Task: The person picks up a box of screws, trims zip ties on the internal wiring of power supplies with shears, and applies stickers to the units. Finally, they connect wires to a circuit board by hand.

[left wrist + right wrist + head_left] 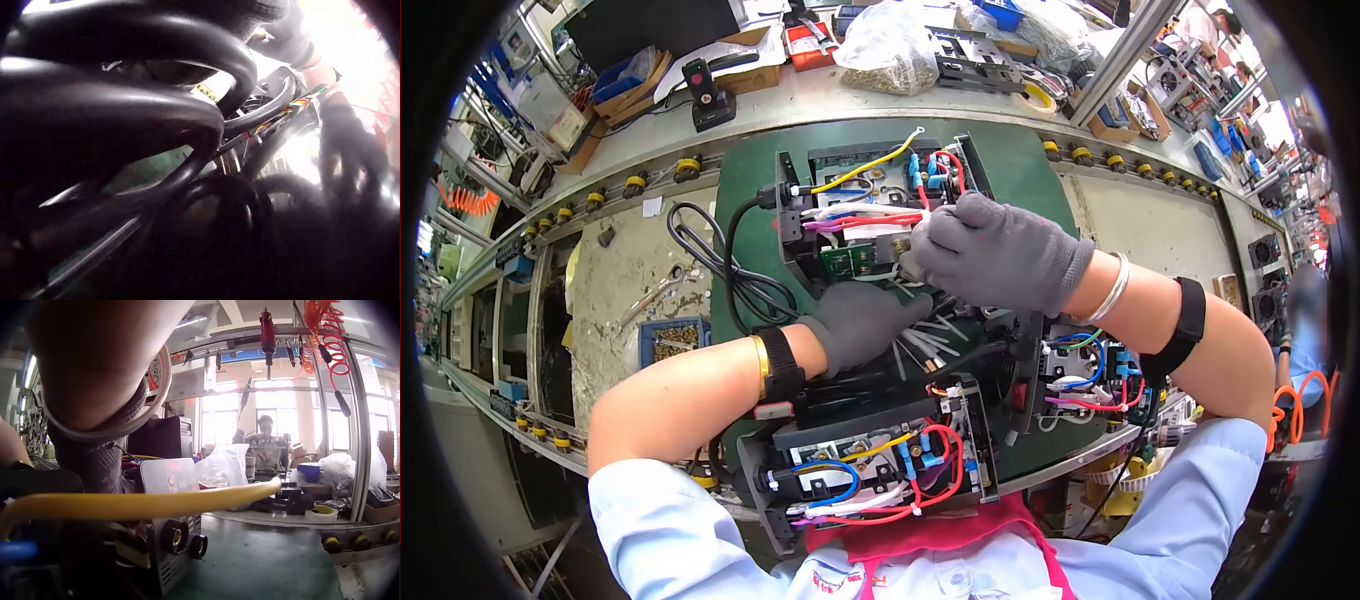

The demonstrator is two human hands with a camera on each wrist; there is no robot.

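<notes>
In the head view an open welding machine (850,215) lies on the green mat, its red, white, purple and yellow wires showing. My right hand (1000,250), in a grey glove, has its fingers curled at its front right corner, on the red and white wires (870,219). My left hand (860,322), gloved too, is low at the machine's near edge, beside several pale thin strips (930,340); its fingertips are partly hidden, so I cannot tell what they hold. The machine's front panel (172,481) shows in the right wrist view, behind a yellow wire (144,503).
A second open machine (870,460) lies nearest the body, a third (1080,370) at right. A black power cord (750,270) coils at left, near a blue tray of screws (672,342). Roller rails (635,186) run behind the mat. A plastic bag (888,45) stands on the back bench.
</notes>
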